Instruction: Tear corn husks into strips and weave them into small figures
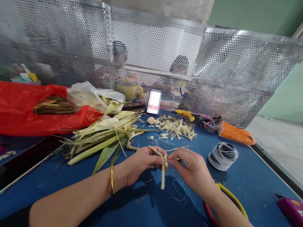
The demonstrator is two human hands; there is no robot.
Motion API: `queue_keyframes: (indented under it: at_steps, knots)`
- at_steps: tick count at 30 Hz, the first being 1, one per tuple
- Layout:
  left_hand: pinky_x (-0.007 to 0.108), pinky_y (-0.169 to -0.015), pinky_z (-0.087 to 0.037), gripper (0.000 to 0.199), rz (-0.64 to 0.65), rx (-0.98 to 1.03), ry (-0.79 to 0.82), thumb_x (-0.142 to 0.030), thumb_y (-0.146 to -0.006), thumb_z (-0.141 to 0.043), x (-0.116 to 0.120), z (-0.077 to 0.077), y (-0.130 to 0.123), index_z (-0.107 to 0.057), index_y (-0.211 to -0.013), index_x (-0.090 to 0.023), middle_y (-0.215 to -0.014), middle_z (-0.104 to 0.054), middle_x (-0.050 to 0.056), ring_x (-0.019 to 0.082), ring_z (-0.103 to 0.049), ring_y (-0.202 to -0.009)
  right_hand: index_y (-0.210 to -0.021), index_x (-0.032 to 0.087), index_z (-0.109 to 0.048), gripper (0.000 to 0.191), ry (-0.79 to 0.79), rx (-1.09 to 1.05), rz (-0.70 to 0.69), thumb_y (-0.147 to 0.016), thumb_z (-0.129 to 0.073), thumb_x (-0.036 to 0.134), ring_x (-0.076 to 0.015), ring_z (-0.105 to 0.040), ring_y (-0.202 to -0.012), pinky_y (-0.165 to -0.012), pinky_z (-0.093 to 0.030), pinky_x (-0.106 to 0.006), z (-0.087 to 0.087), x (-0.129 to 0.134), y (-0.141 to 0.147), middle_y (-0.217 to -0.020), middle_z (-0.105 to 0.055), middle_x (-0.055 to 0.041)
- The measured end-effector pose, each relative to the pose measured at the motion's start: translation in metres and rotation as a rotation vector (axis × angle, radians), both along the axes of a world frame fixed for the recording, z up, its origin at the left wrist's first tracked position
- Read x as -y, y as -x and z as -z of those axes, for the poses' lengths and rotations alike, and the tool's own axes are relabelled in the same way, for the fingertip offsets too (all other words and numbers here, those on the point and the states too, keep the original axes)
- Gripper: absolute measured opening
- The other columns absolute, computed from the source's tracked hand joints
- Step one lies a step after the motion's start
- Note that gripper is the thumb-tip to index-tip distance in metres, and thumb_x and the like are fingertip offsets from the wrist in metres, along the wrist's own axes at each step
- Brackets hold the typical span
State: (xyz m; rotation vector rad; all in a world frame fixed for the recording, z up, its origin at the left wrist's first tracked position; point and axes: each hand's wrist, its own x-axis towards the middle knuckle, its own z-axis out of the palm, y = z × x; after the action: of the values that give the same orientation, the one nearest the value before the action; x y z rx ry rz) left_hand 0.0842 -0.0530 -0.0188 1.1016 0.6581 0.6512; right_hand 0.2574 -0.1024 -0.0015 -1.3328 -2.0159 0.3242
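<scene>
Near the middle of the blue table, my left hand pinches a pale green husk strip, whose lower end hangs down between my hands. My right hand is closed beside it, its fingertips gripping a thin end of husk at the knot-like top of the strip. Both hands nearly touch. Left of them lies a pile of corn husks. Small husk scraps are heaped behind my hands. A spool of white line stands to the right.
A red plastic bag and a dark phone-like tablet are at left. Purple power strips lie at both sides. A yellow-red ring sits under my right forearm. A perforated metal screen stands behind, with two people beyond.
</scene>
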Motion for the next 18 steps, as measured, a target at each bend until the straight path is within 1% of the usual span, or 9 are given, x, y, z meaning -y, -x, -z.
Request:
queue_keyframes:
  at_steps: [3, 6, 10, 13, 16, 18]
  knots:
    - [0.026, -0.078, -0.042, 0.019, 0.02, -0.006, 0.058, -0.029, -0.066, -0.072, -0.0009, 0.0022, 0.0022, -0.068, -0.08, -0.016, -0.077, -0.068, 0.002, 0.013, -0.062, -0.073, -0.076, 0.022, -0.064, 0.018, -0.059, 0.056, 0.023, -0.088, -0.05, 0.02, -0.0159, -0.06, -0.076, -0.069, -0.042, -0.026, 0.0021, 0.0004, 0.0014, -0.077, -0.066, -0.0013]
    - [0.029, -0.081, -0.042, 0.021, 0.005, -0.073, 0.036, -0.033, -0.066, -0.072, -0.0018, 0.0035, 0.0024, -0.07, -0.075, -0.014, -0.076, -0.068, 0.004, 0.015, -0.061, -0.072, -0.076, 0.021, -0.063, 0.019, -0.101, 0.126, 0.032, -0.088, -0.049, 0.019, -0.0159, -0.059, -0.075, -0.069, -0.041, -0.027, 0.0049, 0.0002, 0.0017, -0.076, -0.064, -0.0017]
    - [0.028, -0.075, -0.042, 0.017, -0.018, -0.117, 0.01, -0.029, -0.062, -0.071, -0.0022, 0.003, 0.0011, -0.068, -0.069, -0.014, -0.07, -0.065, 0.002, 0.013, -0.056, -0.067, -0.078, 0.021, -0.061, 0.019, -0.152, 0.206, 0.006, -0.09, -0.047, 0.019, -0.0157, -0.057, -0.075, -0.069, -0.04, -0.027, 0.0055, -0.0001, 0.0015, -0.077, -0.063, -0.0023]
    - [0.026, -0.07, -0.04, 0.011, 0.002, -0.143, 0.005, -0.025, -0.062, -0.067, -0.0015, 0.0022, 0.0005, -0.064, -0.063, -0.015, -0.065, -0.061, 0.0, 0.011, -0.052, -0.063, -0.082, 0.019, -0.06, 0.018, -0.213, 0.277, -0.049, -0.092, -0.045, 0.019, -0.016, -0.054, -0.074, -0.071, -0.039, -0.028, 0.0043, -0.0004, 0.0004, -0.077, -0.061, -0.003]
    - [0.025, -0.068, -0.039, 0.008, 0.018, -0.159, 0.03, -0.021, -0.061, -0.064, -0.0007, 0.0017, 0.0005, -0.06, -0.058, -0.015, -0.063, -0.058, -0.001, 0.011, -0.05, -0.062, -0.085, 0.018, -0.058, 0.017, -0.275, 0.347, -0.113, -0.094, -0.044, 0.019, -0.0164, -0.052, -0.074, -0.073, -0.039, -0.03, 0.0042, -0.001, -0.0011, -0.077, -0.06, -0.0036]
    - [0.025, -0.068, -0.039, 0.007, 0.018, -0.164, 0.052, -0.019, -0.061, -0.063, -0.0008, 0.0014, 0.001, -0.059, -0.057, -0.015, -0.063, -0.058, -0.001, 0.011, -0.05, -0.063, -0.086, 0.018, -0.058, 0.017, -0.315, 0.375, -0.127, -0.094, -0.043, 0.019, -0.0169, -0.052, -0.074, -0.073, -0.039, -0.03, 0.005, -0.0017, -0.0019, -0.077, -0.06, -0.004]
